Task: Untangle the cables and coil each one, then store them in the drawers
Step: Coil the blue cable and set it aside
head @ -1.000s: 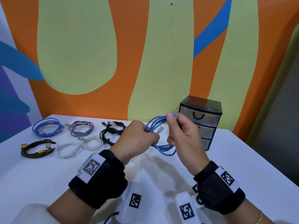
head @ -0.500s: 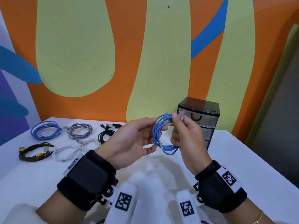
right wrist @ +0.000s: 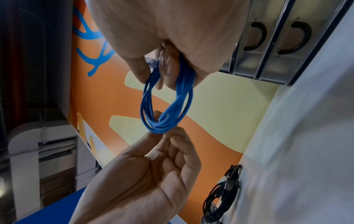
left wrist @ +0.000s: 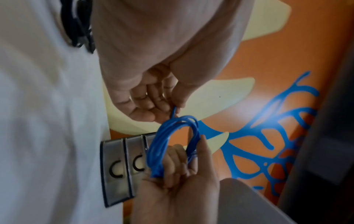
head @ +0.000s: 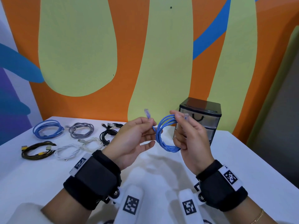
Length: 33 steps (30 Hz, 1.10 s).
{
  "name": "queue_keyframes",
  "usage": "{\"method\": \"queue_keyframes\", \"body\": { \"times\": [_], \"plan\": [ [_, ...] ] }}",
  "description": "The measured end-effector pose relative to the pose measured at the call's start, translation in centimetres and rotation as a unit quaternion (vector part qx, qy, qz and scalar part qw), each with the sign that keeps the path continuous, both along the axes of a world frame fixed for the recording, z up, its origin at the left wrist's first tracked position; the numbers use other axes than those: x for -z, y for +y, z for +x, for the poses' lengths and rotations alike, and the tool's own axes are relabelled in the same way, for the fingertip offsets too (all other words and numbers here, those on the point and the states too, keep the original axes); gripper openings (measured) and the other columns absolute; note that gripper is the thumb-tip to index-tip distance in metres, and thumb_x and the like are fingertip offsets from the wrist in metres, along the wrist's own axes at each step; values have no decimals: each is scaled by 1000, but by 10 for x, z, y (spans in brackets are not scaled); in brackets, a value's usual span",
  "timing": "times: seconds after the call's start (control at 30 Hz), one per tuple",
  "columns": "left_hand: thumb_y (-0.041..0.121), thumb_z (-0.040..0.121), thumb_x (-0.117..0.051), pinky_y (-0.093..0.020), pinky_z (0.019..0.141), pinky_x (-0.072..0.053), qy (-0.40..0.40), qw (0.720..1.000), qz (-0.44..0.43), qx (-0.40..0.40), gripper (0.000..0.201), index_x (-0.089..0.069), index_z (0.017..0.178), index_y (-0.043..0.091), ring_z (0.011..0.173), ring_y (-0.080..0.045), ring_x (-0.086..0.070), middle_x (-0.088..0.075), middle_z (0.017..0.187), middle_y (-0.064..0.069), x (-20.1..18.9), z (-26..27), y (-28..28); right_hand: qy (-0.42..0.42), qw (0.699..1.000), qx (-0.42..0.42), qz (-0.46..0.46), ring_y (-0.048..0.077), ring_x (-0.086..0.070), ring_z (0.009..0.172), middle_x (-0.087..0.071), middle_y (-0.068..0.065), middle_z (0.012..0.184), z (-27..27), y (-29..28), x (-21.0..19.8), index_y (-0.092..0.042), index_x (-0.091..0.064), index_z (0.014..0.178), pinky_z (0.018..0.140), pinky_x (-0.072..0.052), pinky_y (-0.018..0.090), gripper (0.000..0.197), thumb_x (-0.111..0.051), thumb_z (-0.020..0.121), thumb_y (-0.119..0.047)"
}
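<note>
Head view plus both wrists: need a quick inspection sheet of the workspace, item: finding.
Surface: white table, cables at its far left, drawers at the back.
Job's things: blue coil held in the air; drawer unit with visible drawers closed.
Clutter: nothing seen.
Hands: right hand grips the coil's loops; left hand pinches its free end below the clear plug.
Cables: lying coiled on the table are a light blue, a grey, a black, a black-and-yellow and two white cables.
Surroundings: orange, green and blue painted wall.
</note>
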State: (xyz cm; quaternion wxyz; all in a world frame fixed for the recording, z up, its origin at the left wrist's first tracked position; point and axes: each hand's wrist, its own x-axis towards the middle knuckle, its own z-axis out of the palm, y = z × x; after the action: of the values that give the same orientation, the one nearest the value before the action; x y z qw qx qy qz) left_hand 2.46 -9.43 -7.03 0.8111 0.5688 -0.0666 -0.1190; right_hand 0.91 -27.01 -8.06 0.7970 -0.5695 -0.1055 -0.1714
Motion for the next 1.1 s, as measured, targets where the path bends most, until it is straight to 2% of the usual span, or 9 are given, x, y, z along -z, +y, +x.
{"method": "queue_keyframes", "body": {
  "times": [0.33, 0.4, 0.43, 0.47, 0.63, 0.73, 0.87, 1.0, 1.1],
  "plan": [
    [14, 104, -67, -26, 84, -59, -187, 980, 16, -62, 13, -73, 112, 5, 80, -16, -69, -80, 95, -14, 4, -2, -9, 26, 990, 138, -15, 14, -24, 51, -26, -8, 60, 17, -15, 7, 7, -67, 101, 49, -25, 27, 32, -67, 103, -24],
    [3, 103, -67, -25, 89, -59, -238, 970, 59, -8, 19, -74, 119, 7, 94, -17, -75, -81, 104, -13, 4, -4, -6, 26, 987, 153, -46, 22, -45, 49, -40, -5, 63, 18, -18, 8, 2, -70, 96, 56, -33, 30, 33, -70, 101, -31],
    [0, 101, -67, -26, 90, -59, -254, 964, 76, 9, 22, -74, 121, 7, 98, -18, -76, -82, 106, -12, 5, -5, -5, 26, 986, 155, -62, 46, -68, 76, -47, -3, 66, 19, -20, 8, -2, -73, 96, 61, -37, 31, 31, -72, 100, -33],
    [-1, 101, -68, -27, 90, -59, -267, 959, 92, 13, 22, -74, 120, 6, 99, -18, -77, -82, 107, -11, 4, -5, -4, 27, 984, 158, -80, 11, -32, 73, -49, -5, 66, 17, -21, 7, -5, -74, 94, 61, -38, 29, 27, -71, 100, -32],
    [13, 95, -80, -33, 83, -54, -324, 929, 179, -28, 10, -83, 103, 18, 87, -15, -73, -81, 105, 2, 3, -9, -2, 34, 983, 125, -134, 10, -28, 51, -36, -11, 58, 12, -18, 6, -7, -76, 98, 47, -27, 23, 20, -71, 100, -26],
    [21, 89, -87, -17, 77, -46, -326, 914, 238, -48, 14, -87, 94, 34, 76, -2, -61, -66, 114, 5, 4, -7, 0, 47, 984, 93, -143, 4, -36, 50, -45, -16, 58, 9, -15, 6, -13, -76, 99, 48, -30, 17, 17, -71, 99, -29],
    [16, 89, -87, -35, 80, -49, -257, 938, 234, -11, 13, -84, 98, 25, 80, -18, -66, -78, 96, -17, 3, -4, 5, 64, 994, 26, -88, 11, -22, 52, -29, -6, 62, 8, -14, 5, -8, -74, 97, 45, -23, 19, 18, -71, 99, -26],
    [4, 81, -90, -32, 77, -53, -138, 979, 148, -3, 54, -59, 124, 16, 81, -18, -70, -78, 90, -9, -1, -1, 8, 82, 996, -36, -26, 13, -13, 58, -15, 2, 77, 5, -10, 2, -11, -73, 94, 47, -14, 23, 17, -69, 99, -27],
    [2, 78, -90, -31, 77, -49, -77, 984, 141, 73, 47, -72, 122, 7, 79, -21, -58, -71, 89, -9, -3, 0, 10, 79, 994, -65, -30, 13, -13, 57, -17, 5, 78, 2, -6, 2, -12, -76, 89, 49, -13, 26, 22, -65, 101, -27]
  ]
}}
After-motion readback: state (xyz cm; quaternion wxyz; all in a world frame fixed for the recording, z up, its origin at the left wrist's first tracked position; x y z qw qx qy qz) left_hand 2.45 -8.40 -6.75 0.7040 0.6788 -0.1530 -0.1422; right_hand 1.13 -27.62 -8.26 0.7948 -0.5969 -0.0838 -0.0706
